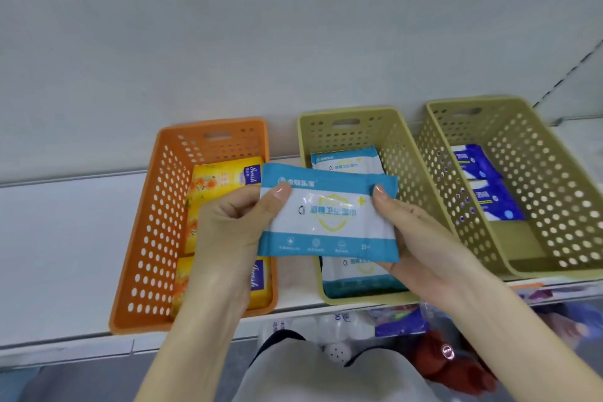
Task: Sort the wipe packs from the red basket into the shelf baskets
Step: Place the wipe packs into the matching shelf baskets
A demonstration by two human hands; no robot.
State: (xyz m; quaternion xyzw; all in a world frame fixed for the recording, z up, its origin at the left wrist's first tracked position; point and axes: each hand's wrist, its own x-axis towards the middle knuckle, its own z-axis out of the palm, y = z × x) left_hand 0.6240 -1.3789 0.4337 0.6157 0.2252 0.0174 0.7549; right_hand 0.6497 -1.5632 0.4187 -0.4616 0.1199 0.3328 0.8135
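Holding the light-blue and white wipe pack (329, 219) level in the air, the left hand (228, 225) pinches its left edge, thumb on top and fingers curled beneath, and the right hand (411, 232) grips the right edge the same way. The pack hangs over the gap between the orange basket (153, 222) and the middle green basket (355, 112), with its right half above the green one. Packs of the same print (346, 161) lie in that middle basket, so it looks like the right home; the orange one holds yellow packs (218, 183) and the right green basket (538, 157) holds dark blue packs (489, 202). To do this step well, shift the pack rightward until it clears the left wall, lower it flat onto the packs below, print up, and let go of both edges together so it does not tip against the perforated side
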